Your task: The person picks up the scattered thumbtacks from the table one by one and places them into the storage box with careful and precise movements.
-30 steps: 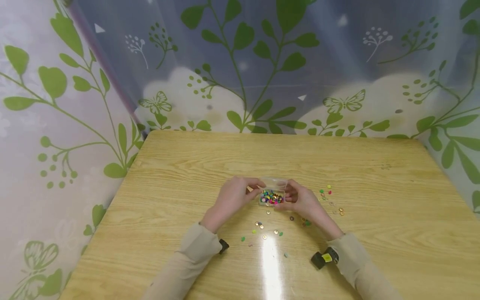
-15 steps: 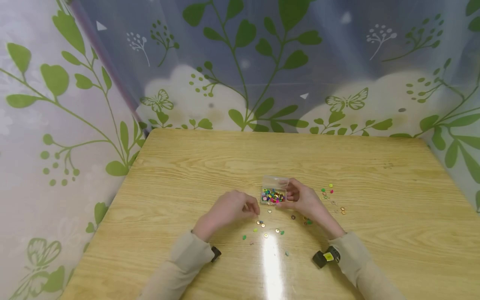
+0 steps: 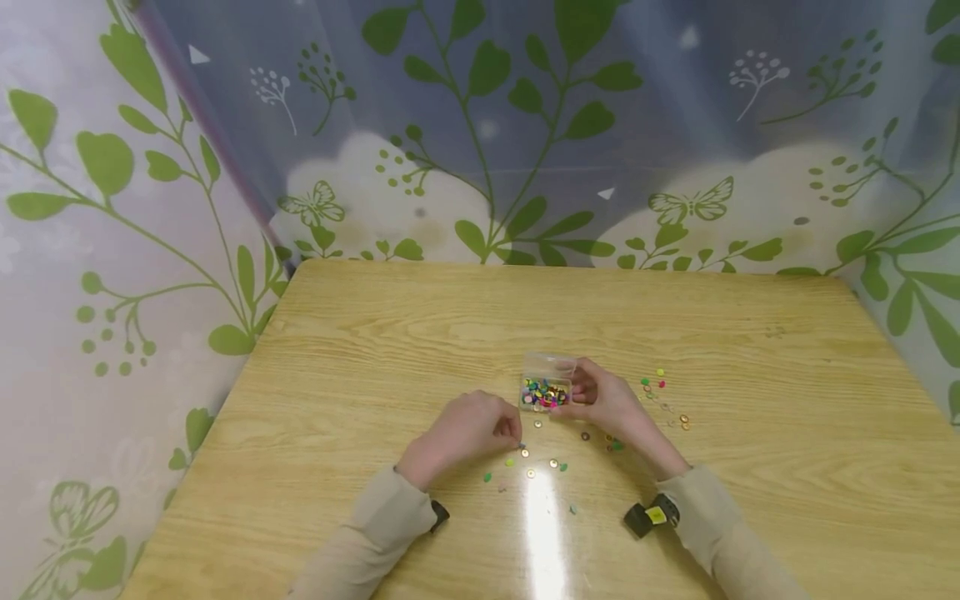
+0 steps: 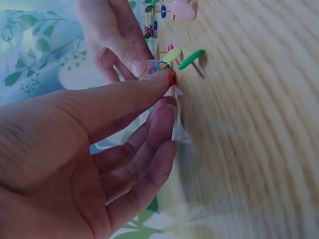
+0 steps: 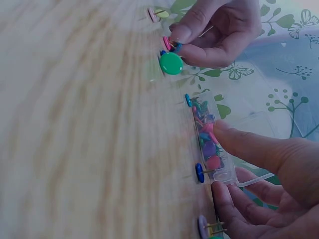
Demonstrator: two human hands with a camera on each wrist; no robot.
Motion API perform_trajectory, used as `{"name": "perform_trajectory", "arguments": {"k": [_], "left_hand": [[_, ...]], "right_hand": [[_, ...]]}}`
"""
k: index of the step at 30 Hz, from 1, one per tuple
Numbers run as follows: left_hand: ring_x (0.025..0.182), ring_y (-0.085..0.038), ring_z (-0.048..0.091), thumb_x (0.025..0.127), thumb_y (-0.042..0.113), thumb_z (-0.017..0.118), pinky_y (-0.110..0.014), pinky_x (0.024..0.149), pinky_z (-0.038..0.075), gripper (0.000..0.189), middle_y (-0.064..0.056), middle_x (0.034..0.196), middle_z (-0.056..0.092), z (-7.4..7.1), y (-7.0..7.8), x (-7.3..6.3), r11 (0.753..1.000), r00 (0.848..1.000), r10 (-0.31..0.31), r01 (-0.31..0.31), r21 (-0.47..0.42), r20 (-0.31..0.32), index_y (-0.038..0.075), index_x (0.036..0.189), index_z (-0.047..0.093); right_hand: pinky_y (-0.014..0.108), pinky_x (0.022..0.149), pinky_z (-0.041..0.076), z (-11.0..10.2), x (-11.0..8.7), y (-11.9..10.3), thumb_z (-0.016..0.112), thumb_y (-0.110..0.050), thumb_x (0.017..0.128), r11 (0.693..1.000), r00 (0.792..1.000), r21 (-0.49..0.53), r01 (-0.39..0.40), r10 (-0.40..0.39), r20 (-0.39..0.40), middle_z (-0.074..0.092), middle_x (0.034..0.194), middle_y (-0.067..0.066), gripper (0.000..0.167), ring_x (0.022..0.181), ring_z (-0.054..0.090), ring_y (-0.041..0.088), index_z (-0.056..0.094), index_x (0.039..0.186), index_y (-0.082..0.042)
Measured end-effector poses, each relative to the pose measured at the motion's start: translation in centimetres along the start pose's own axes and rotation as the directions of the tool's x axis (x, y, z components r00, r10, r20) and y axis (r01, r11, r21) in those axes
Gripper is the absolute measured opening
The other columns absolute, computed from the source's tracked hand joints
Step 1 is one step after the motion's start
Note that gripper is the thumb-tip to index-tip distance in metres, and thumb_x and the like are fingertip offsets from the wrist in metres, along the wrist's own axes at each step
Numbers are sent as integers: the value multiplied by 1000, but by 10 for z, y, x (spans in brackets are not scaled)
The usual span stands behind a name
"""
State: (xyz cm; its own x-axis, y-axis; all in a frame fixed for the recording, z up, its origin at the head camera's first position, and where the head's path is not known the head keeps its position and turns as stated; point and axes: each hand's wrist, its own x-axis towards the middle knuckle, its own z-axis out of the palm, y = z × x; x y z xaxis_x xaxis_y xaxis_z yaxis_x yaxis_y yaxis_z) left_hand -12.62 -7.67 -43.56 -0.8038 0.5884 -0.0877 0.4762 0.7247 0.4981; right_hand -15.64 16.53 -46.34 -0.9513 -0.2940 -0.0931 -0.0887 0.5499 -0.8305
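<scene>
A small clear plastic box (image 3: 537, 364) with its lid raised stands on the table, filled with colourful thumbtacks (image 5: 209, 149). My right hand (image 3: 613, 407) holds the box by its right side, with the thumb on the front edge and the fingers behind, as the right wrist view shows. Left of and nearer than the box, my left hand (image 3: 468, 429) is down at the tabletop. Its thumb and forefinger pinch a thumbtack (image 5: 176, 47) close to other loose tacks. In the left wrist view, a red tack (image 4: 171, 76) shows right at the fingertips.
Loose thumbtacks lie scattered on the wooden table (image 3: 375, 333), among them a green tack (image 5: 171, 63) near my left fingers and a dark blue tack (image 5: 200, 173) beside the box. Several more, including a gold tack (image 3: 684, 419), lie right of my right hand. A patterned curtain (image 3: 420, 167) hangs behind.
My left hand has let go of the box's left side and moved down toward me to the loose tacks, where it now pinches one. My right hand stays on the box.
</scene>
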Motion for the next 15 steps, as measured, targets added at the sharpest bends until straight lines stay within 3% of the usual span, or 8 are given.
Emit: {"name": "perform_trajectory", "arguments": {"k": [4, 10, 15], "left_hand": [[67, -3, 54, 91, 15, 74, -19, 65, 47, 9, 11, 76, 65, -2, 1, 0, 1000, 999, -11, 12, 18, -42, 20, 84, 72], [66, -5, 59, 91, 11, 69, -23, 67, 52, 8, 5, 81, 71, -6, 1, 1, 996, 988, -87, 86, -17, -127, 18, 88, 71], [71, -8, 64, 89, 8, 72, -22, 64, 50, 8, 3, 87, 74, -8, 0, 6, 997, 978, -73, 67, -38, -196, 17, 90, 71]], "right_hand": [[38, 87, 56, 0, 0, -1, 90, -18, 76, 1000, 1000, -5, -8, 8, 0, 67, 114, 13, 69, 96, 64, 22, 56, 135, -6], [38, 86, 56, 0, 0, -1, 89, -17, 76, 1000, 1000, -6, -20, 20, -3, 66, 110, 11, 68, 95, 63, 22, 56, 135, -6], [37, 85, 56, 0, 0, 0, 89, -17, 76, 1000, 1000, 8, -17, 17, -1, 66, 112, 12, 69, 95, 62, 22, 55, 135, -6]]}}
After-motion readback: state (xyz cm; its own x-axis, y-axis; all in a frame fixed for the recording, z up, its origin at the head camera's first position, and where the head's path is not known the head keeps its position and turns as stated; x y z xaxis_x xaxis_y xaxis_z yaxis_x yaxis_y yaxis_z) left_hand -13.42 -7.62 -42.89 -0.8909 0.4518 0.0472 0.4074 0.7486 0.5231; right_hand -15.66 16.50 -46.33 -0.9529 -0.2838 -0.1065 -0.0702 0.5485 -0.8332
